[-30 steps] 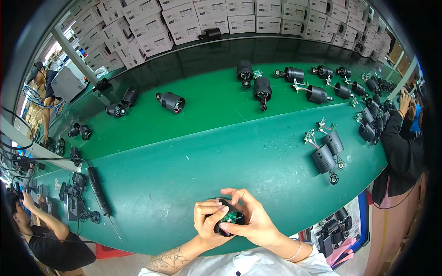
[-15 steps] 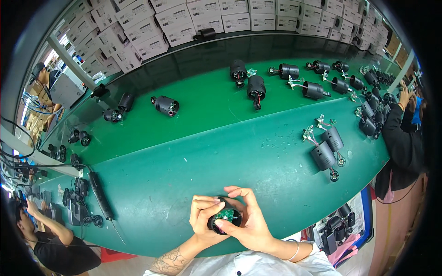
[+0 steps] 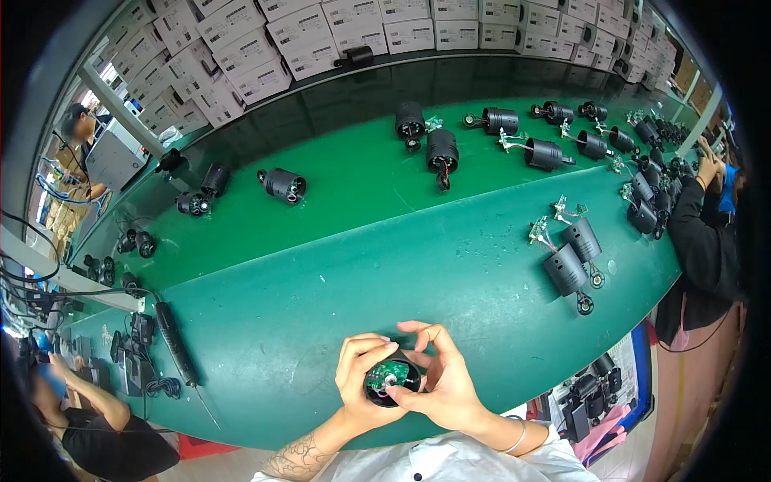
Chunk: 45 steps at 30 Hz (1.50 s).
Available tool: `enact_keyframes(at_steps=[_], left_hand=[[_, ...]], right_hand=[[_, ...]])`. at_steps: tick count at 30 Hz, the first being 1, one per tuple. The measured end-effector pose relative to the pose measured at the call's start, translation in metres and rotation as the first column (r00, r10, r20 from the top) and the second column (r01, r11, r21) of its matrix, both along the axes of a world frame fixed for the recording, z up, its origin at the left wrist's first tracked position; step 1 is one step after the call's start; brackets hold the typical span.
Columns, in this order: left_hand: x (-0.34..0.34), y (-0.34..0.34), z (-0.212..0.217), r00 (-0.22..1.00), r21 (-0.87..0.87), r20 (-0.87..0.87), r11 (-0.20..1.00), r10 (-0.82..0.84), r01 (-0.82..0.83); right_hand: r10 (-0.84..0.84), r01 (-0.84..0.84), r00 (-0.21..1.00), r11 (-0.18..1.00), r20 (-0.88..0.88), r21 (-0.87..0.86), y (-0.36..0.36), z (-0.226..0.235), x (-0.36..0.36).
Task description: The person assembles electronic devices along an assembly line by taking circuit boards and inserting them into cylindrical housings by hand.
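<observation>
My left hand [image 3: 359, 377] and my right hand [image 3: 440, 384] both grip a small black round housing [image 3: 391, 381] with a green circuit board showing in its open end. I hold it just above the near edge of the green table [image 3: 337, 273]. Left fingers curl over its left rim; right fingers and thumb pinch its right side and top.
Two black cylindrical housings with wires and small boards [image 3: 572, 257] lie to the right. More such housings [image 3: 442, 149] are spread across the far green mat. A black electric screwdriver [image 3: 175, 344] lies at left. White boxes [image 3: 241, 48] line the back. A person in black [image 3: 707, 241] works at right.
The hands and housing have stayed at the near table edge; the fingers have shifted slightly around the housing.
</observation>
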<state>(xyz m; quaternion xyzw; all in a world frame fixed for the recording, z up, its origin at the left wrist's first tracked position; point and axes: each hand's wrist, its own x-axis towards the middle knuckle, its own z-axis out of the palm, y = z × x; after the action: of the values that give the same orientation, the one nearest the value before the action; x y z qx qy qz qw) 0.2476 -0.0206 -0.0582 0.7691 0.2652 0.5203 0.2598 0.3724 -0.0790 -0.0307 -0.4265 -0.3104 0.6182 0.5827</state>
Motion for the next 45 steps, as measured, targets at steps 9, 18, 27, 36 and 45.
enact_keyframes(at_steps=[9,18,27,36,45], left_hand=[[0.005,-0.01,-0.012,0.967,0.131,0.197,0.973,0.164,-0.192],[0.005,-0.012,-0.017,0.992,0.106,0.087,0.989,0.094,-0.103],[0.006,-0.014,-0.016,0.998,0.073,0.042,0.996,0.049,-0.051],[0.012,-0.021,-0.006,1.0,0.045,-0.007,0.999,0.023,-0.023],[0.012,-0.023,-0.001,1.0,0.02,-0.017,1.0,-0.008,0.009]], right_hand=[[-0.069,-0.129,0.837,0.939,-0.543,-0.318,0.019,0.001,0.007],[-0.153,-0.087,0.697,0.952,-0.701,-0.295,0.016,-0.003,0.007],[0.109,-0.154,0.97,0.968,-0.217,-0.199,0.009,0.001,0.037],[-0.333,0.319,0.617,0.934,0.713,0.16,0.185,-0.022,0.129],[-0.051,0.143,0.522,0.989,0.851,-0.029,0.233,-0.025,0.14]])
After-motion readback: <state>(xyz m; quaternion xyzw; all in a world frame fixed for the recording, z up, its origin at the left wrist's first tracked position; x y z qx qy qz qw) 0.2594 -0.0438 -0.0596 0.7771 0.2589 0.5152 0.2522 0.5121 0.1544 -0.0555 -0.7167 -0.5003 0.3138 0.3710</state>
